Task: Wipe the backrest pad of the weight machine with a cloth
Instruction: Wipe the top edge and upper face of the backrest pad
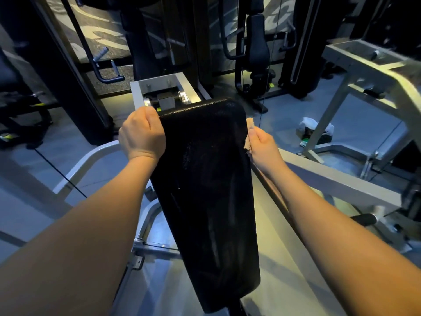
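Now, left hand [142,135] gripping pad [205,190], right hand [264,144] seemingly pinching cloth [250,124]

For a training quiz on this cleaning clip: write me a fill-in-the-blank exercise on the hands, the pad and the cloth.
1. The left hand grips the upper ____ corner of the backrest pad.
2. The right hand holds a tan cloth at the pad's ____ edge.
3. The pad's cover is ____ in colour.
4. A white bag lies on the ____ off to the right.
Missing words: left; right; black; floor.
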`<action>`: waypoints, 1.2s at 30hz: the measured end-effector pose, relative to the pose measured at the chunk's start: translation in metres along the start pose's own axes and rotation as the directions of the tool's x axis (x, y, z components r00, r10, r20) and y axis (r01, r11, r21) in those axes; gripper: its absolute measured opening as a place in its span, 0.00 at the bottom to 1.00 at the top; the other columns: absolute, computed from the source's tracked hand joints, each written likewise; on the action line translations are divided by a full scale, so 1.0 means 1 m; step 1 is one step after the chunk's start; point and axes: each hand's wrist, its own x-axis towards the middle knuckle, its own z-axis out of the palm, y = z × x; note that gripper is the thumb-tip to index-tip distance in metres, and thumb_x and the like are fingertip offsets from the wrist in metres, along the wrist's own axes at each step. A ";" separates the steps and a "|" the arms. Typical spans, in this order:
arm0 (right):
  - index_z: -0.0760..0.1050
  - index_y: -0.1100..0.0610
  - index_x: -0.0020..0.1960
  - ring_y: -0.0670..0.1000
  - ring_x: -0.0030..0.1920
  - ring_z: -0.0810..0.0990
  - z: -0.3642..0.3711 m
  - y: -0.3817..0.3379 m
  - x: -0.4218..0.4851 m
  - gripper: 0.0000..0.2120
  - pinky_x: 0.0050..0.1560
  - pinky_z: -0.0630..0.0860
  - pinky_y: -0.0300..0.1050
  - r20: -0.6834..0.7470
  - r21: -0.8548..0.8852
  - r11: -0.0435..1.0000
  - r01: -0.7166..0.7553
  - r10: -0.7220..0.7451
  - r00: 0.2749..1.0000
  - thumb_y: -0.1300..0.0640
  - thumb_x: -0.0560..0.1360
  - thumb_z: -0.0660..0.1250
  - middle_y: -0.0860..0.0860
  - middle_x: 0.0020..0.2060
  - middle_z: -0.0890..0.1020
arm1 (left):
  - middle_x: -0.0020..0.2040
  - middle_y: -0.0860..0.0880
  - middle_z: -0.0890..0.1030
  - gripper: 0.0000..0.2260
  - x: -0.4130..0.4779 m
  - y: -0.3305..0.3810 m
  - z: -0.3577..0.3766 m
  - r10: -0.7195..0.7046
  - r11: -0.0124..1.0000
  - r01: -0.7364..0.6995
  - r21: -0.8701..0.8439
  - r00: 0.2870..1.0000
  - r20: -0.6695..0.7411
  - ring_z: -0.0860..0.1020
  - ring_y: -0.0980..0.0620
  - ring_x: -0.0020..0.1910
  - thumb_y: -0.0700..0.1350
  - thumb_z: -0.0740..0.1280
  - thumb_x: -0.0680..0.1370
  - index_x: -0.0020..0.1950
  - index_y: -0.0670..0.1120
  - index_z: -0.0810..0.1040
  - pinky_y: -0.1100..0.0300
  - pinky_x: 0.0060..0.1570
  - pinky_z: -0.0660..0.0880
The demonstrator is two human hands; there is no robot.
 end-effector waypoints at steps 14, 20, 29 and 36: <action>0.67 0.53 0.36 0.48 0.34 0.69 -0.002 0.003 -0.012 0.20 0.38 0.67 0.45 0.028 -0.064 0.998 -0.016 0.017 0.999 0.55 0.87 0.53 0.50 0.32 0.72 | 0.39 0.45 0.75 0.18 -0.003 0.002 -0.003 0.004 1.000 -0.004 0.001 1.000 0.001 0.72 0.44 0.38 0.49 0.53 0.84 0.42 0.43 0.75 0.55 0.38 0.61; 0.75 0.64 0.46 0.48 0.35 0.73 -0.010 -0.039 0.013 0.17 0.38 0.68 0.45 -0.045 -0.015 0.993 0.114 -0.114 0.992 0.55 0.86 0.56 0.50 0.35 0.77 | 0.39 0.45 0.74 0.16 -0.005 0.006 -0.008 0.001 1.000 -0.001 -0.012 1.000 0.008 0.71 0.44 0.38 0.48 0.53 0.84 0.41 0.44 0.72 0.55 0.38 0.61; 0.68 0.52 0.32 0.45 0.29 0.64 -0.005 -0.005 -0.012 0.22 0.34 0.62 0.44 -0.128 -0.126 0.978 0.166 -0.182 0.975 0.51 0.86 0.61 0.45 0.26 0.67 | 0.39 0.45 0.74 0.17 -0.006 0.006 -0.007 -0.017 1.000 0.017 0.002 1.000 0.010 0.71 0.44 0.38 0.48 0.53 0.84 0.42 0.42 0.74 0.55 0.38 0.60; 0.72 0.57 0.75 0.49 0.55 0.73 0.011 -0.031 0.009 0.20 0.55 0.71 0.34 -0.205 -0.325 0.861 0.391 -0.467 0.860 0.57 0.84 0.60 0.55 0.57 0.73 | 0.39 0.46 0.74 0.15 -0.007 0.008 -0.008 -0.016 1.000 0.016 -0.022 1.000 -0.001 0.71 0.45 0.38 0.47 0.53 0.84 0.42 0.45 0.73 0.55 0.38 0.61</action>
